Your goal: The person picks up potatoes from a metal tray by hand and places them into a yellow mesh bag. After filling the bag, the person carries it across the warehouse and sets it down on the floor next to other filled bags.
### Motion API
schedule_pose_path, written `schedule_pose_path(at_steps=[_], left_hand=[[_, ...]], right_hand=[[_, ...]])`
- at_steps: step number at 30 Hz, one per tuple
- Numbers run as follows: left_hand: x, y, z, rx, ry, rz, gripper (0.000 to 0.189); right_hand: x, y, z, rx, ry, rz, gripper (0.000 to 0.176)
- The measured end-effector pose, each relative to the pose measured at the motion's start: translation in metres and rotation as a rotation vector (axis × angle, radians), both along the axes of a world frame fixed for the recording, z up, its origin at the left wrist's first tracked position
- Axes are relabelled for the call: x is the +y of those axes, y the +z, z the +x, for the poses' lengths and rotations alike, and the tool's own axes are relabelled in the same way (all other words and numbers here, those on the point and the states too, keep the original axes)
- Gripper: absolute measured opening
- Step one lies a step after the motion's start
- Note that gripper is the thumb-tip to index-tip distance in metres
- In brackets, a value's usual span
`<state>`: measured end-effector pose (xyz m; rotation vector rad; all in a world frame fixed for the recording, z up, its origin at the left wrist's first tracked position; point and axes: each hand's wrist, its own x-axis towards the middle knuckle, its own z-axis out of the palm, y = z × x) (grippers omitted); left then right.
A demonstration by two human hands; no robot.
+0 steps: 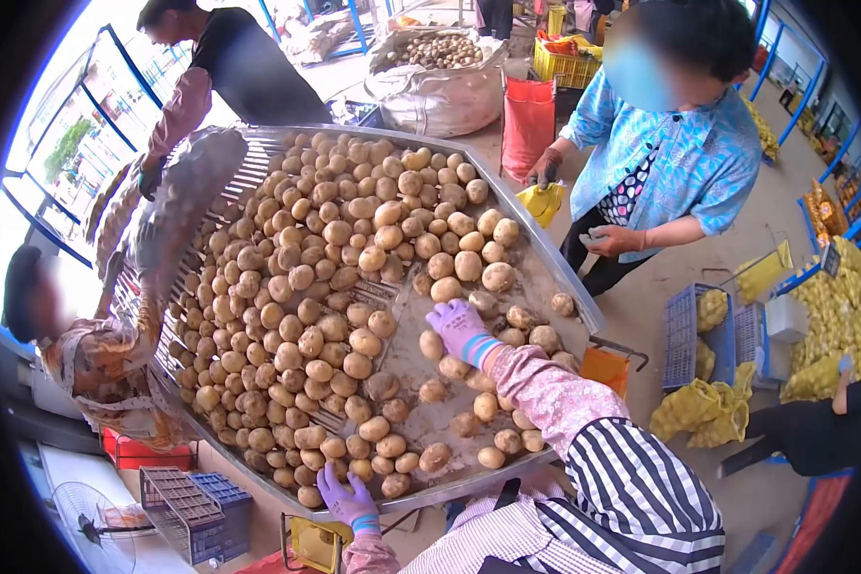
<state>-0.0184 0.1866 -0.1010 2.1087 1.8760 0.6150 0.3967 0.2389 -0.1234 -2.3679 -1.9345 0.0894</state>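
Note:
A metal sorting table [421, 330] with a slatted part and a flat tray holds a heap of potatoes [287, 277]. My right hand [461, 330], in a purple glove, reaches over the flat tray among loose potatoes [485, 407]. Its fingers are apart and beside a potato [431, 344]; whether they touch it is hard to tell. At the near edge, my left hand [348, 499], gloved the same way, rests by the lowest potatoes with its fingers spread and nothing held. Both arms wear pink patterned cuffs, and the right has a striped sleeve.
Across the table, a person in a blue shirt [665, 182] holds a yellow bag [542, 203]. Two people stand along the left side by filled sacks [177, 206]. Plastic crates [187, 517] and a fan [91, 526] are lower left; net bags [703, 411] lie right.

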Motion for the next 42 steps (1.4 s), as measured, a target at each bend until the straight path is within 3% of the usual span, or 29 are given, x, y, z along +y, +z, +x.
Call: schedule_pose_path(at_steps=[1, 3, 4, 6, 8, 10, 13, 15, 17, 21, 23, 25, 27, 31, 33, 37, 42], left_hand=[[0.001, 0.002, 0.003, 0.002, 0.001, -0.014, 0.049], [0.002, 0.004, 0.005, 0.01, -0.011, -0.004, 0.048], [0.001, 0.003, 0.005, 0.007, -0.02, 0.003, 0.048], [0.001, 0.0, 0.003, -0.006, -0.028, 0.007, 0.05], [0.001, 0.001, 0.005, 0.006, -0.014, -0.002, 0.05], [0.001, -0.004, 0.003, 0.02, -0.002, -0.011, 0.05], [0.001, -0.002, 0.004, 0.012, -0.001, -0.013, 0.05], [0.002, -0.002, 0.004, 0.007, -0.001, -0.017, 0.05], [0.002, -0.002, 0.004, 0.0, 0.0, -0.023, 0.05], [0.002, 0.001, 0.005, 0.028, 0.004, -0.012, 0.05], [0.004, 0.003, 0.005, 0.013, 0.015, -0.017, 0.05], [0.003, 0.004, 0.006, 0.009, -0.007, -0.017, 0.05], [0.002, 0.0, 0.005, 0.023, -0.001, -0.004, 0.051], [0.004, -0.003, 0.002, 0.03, -0.01, 0.011, 0.051], [0.004, -0.001, 0.002, 0.032, -0.011, 0.002, 0.051], [0.002, 0.002, 0.005, 0.024, 0.0, -0.025, 0.052], [0.001, 0.0, 0.003, 0.034, -0.021, 0.013, 0.05]], right_hand=[[-0.002, 0.002, 0.0, 0.004, -0.004, 0.006, 0.029], [-0.005, 0.005, 0.001, 0.508, -0.033, 0.171, 0.034], [-0.001, 0.017, 0.006, 0.569, -0.078, 0.216, 0.039], [0.007, 0.05, 0.03, 0.358, -0.23, 0.302, 0.033], [0.037, 0.046, 0.073, 0.055, -0.402, 0.105, 0.027], [0.059, 0.029, 0.109, 0.065, -0.545, -0.071, 0.03], [0.059, 0.055, 0.108, 0.101, -0.368, -0.227, 0.033], [0.048, 0.076, 0.094, 0.313, -0.192, -0.353, 0.041], [0.044, 0.025, 0.072, 0.238, -0.209, -0.168, 0.045], [0.022, 0.054, 0.058, 0.249, -0.116, -0.308, 0.053], [0.019, 0.067, 0.068, 0.373, -0.038, -0.339, 0.059], [0.032, 0.058, 0.08, 0.404, -0.081, -0.188, 0.062], [0.058, 0.053, 0.098, 0.827, -0.243, 0.151, 0.064], [0.108, 0.058, 0.104, 0.639, -0.301, 0.127, 0.065], [0.121, 0.065, 0.087, 0.448, -0.256, -0.13, 0.059], [0.121, 0.081, 0.079, 0.464, -0.256, -0.256, 0.057], [0.119, 0.095, 0.075, 0.373, -0.257, -0.487, 0.07]])
